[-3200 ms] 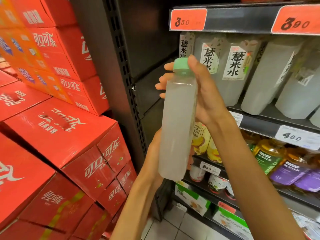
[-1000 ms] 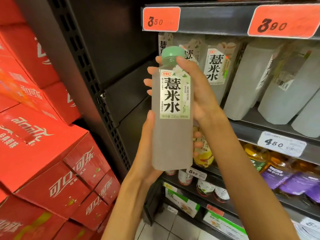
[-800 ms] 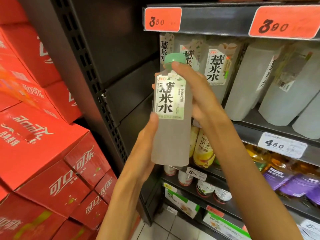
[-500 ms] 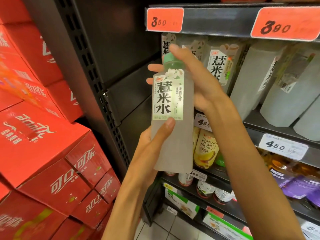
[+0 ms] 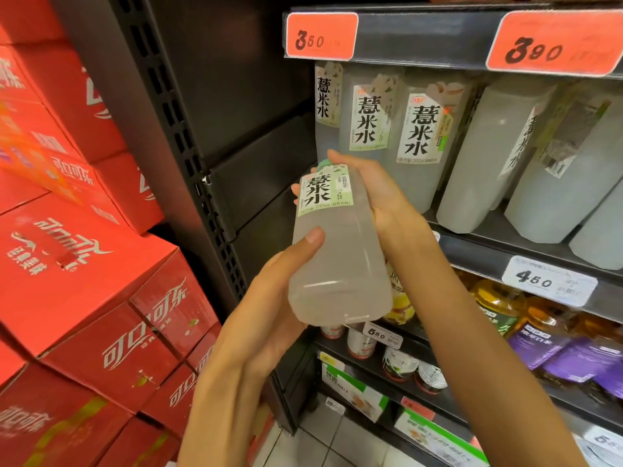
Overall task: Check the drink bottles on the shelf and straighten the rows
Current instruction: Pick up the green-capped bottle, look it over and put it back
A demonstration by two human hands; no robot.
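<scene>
I hold a cloudy white drink bottle [image 5: 340, 264] with a green cap and a white-green label in front of the shelf, its top tipped away from me and its base toward the camera. My left hand [image 5: 269, 305] grips the lower body, thumb across the front. My right hand [image 5: 381, 200] wraps the neck and upper part from the right. Behind it, a row of the same bottles [image 5: 418, 136] stands on the shelf [image 5: 488, 244], several with labels turned sideways or away.
Stacked red cola cartons [image 5: 84, 264] fill the left side next to the black shelf upright [image 5: 182, 156]. Orange price tags [image 5: 322, 37] hang above. Lower shelves hold yellow, amber and purple drinks [image 5: 499, 308] and small cups [image 5: 401, 362].
The bottle has come down and tilted, its base swinging toward me. Earlier it was turned so that its label faces me. My left thumb has moved onto the front of the bottle.
</scene>
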